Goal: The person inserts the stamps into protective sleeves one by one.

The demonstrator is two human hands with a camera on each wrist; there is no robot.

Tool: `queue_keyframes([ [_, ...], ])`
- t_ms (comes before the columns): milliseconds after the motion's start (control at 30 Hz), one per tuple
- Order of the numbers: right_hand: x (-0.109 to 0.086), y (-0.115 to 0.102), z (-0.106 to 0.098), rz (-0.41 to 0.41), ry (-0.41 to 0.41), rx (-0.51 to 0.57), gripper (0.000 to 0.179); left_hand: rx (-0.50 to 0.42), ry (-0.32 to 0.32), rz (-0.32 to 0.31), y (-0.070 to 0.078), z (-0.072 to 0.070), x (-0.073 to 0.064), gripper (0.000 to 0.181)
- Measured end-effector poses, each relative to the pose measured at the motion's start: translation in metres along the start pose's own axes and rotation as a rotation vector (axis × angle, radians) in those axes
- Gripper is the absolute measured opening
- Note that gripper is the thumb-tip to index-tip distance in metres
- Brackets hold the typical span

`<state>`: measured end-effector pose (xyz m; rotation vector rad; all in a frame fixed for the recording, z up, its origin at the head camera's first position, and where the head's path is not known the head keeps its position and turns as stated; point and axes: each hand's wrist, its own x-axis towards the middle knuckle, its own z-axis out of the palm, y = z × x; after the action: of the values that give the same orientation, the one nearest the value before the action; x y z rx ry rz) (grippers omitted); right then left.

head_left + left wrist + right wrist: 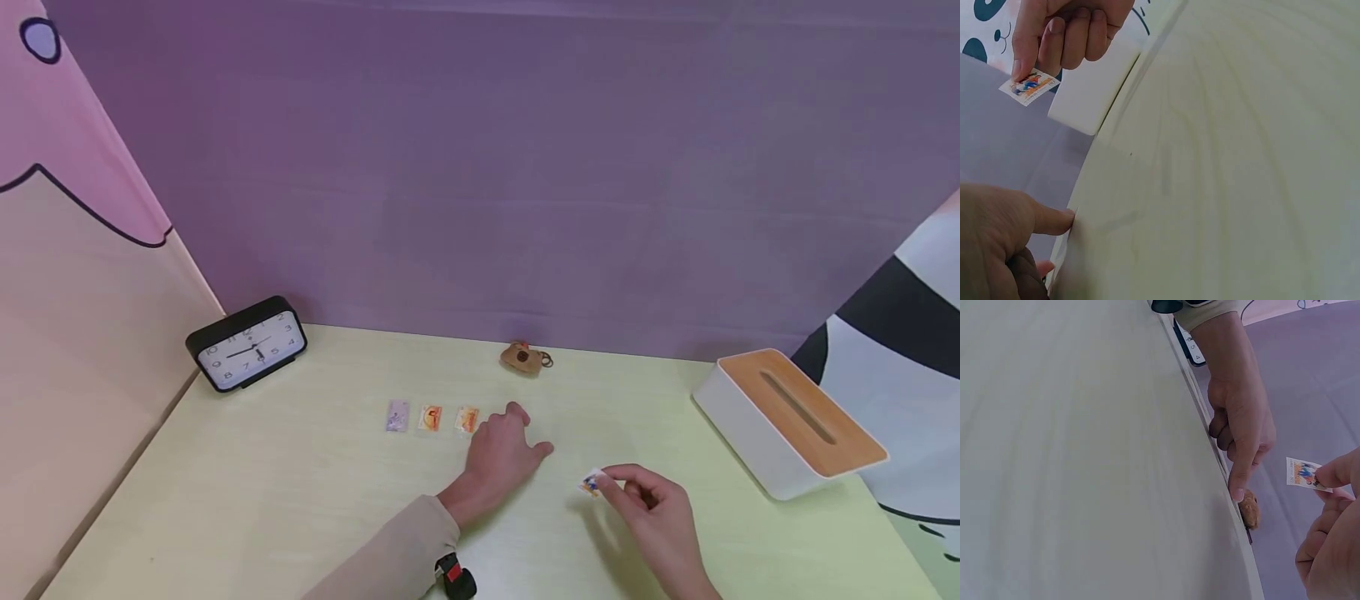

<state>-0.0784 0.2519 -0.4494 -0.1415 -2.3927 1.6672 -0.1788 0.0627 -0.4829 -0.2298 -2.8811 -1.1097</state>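
Note:
Between thumb and forefinger my right hand (pixel 651 508) pinches a small postage stamp (pixel 590 482) with a blue and orange picture, raised above the table. White toothed edges show on this stamp (pixel 1027 87) in the left wrist view. To its left, my left hand (pixel 501 457) is low over the table, thumb and forefinger spread apart, holding nothing that I can see. Beside that hand lies a row of small stamps: a pale purple one (pixel 397 415), an orange one (pixel 431 417), and another orange one (pixel 467 419) nearest the hand.
At the back of the pale table (pixel 300 500) sits a brown pouch-like trinket (pixel 522 357) with a ring. A black-framed clock (pixel 247 343) stands back left. On the right is a white tissue box (pixel 787 425) with a wooden lid. A purple cloth (pixel 480 167) hangs behind.

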Motion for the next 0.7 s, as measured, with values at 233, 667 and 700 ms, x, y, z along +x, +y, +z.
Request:
queue_keyframes([
  [233,0.000,0.002,-0.002,0.003,0.006,0.004,0.005,-0.025,-0.039,0.017,-0.004,-0.004,-0.006,0.029],
  [667,0.001,0.006,0.000,0.000,0.014,0.017,0.010,-0.084,-0.175,0.024,-0.014,-0.023,-0.030,0.016],
  [700,0.001,0.006,0.001,0.004,0.011,0.018,0.009,-0.084,-0.185,0.019,-0.015,-0.025,-0.032,0.016],
])
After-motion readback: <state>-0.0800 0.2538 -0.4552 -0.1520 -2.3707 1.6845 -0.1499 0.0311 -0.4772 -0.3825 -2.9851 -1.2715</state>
